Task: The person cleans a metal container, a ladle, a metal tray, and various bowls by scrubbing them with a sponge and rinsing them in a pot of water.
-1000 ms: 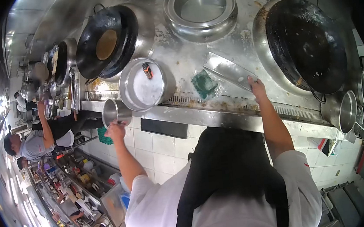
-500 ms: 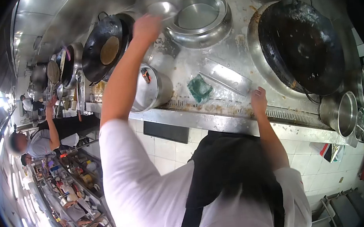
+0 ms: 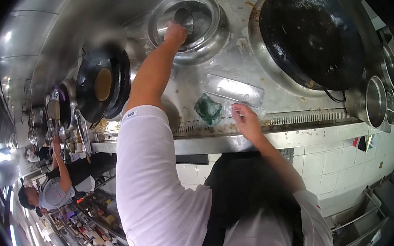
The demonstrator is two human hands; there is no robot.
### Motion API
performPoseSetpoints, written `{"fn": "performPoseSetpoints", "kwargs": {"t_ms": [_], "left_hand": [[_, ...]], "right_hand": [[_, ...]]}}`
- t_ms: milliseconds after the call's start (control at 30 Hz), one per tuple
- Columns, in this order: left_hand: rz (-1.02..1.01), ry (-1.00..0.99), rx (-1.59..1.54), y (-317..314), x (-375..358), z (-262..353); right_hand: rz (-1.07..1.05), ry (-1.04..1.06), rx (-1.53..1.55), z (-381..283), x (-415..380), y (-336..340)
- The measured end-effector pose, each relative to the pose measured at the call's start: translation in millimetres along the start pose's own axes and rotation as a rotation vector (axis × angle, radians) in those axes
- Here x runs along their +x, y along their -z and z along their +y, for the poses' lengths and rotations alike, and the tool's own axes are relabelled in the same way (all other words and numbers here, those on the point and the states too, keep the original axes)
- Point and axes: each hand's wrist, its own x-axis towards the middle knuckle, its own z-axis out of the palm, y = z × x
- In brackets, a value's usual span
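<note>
My left hand (image 3: 176, 33) reaches into the round steel pot (image 3: 221, 27), its fingers closed on a metal bowl (image 3: 164, 24) that is tilted inside the rim and partly hidden. A dark round shape shows beside these fingers. Low over the steel counter, my right hand (image 3: 246, 117) holds nothing and has its fingers apart. It is just right of a crumpled green cloth (image 3: 208, 109) and below a flat metal plate (image 3: 235, 90).
A large black wok (image 3: 311, 38) sits on the right, with metal pots (image 3: 375, 102) beyond it. Another wok (image 3: 88, 90) with a flat brown round in it is at the left. A co-worker (image 3: 55, 194) stands at the far left.
My left hand has brought the metal bowl down into the pot. My right hand has moved left, nearer the green cloth. The whole view has shifted, and the container at the left is now mostly hidden.
</note>
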Motion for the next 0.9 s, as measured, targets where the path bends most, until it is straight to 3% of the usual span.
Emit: {"fn": "performPoseSetpoints", "kwargs": {"t_ms": [100,233,333,400,600,767,900], "left_hand": [[0.082,-0.012,-0.113,-32.4,26.7,19.2],[0.027,-0.026,-0.225,-13.5,20.7,26.4],[0.033,0.030,-0.374,-13.9,17.1,24.6],[0.129,0.181,-0.611,-34.4,23.7,25.6],[0.288,0.368,-0.912,-34.4,-3.4,19.8],[0.435,0.508,-1.010,-3.3,-43.7,-6.7],[0.442,0.529,-1.048,31.5,-80.9,-19.6]], "right_hand": [[0.105,-0.028,-0.088,12.2,-13.6,21.7],[0.229,-0.103,-0.142,26.6,-36.7,71.0],[0.326,-0.155,-0.122,49.4,-60.8,99.5],[0.399,-0.220,-0.029,60.2,-77.4,113.0],[0.433,-0.352,0.052,62.4,-107.1,134.5],[0.368,-0.327,0.121,76.6,-104.3,151.2],[0.324,-0.288,0.137,76.8,-93.9,169.3]]}}
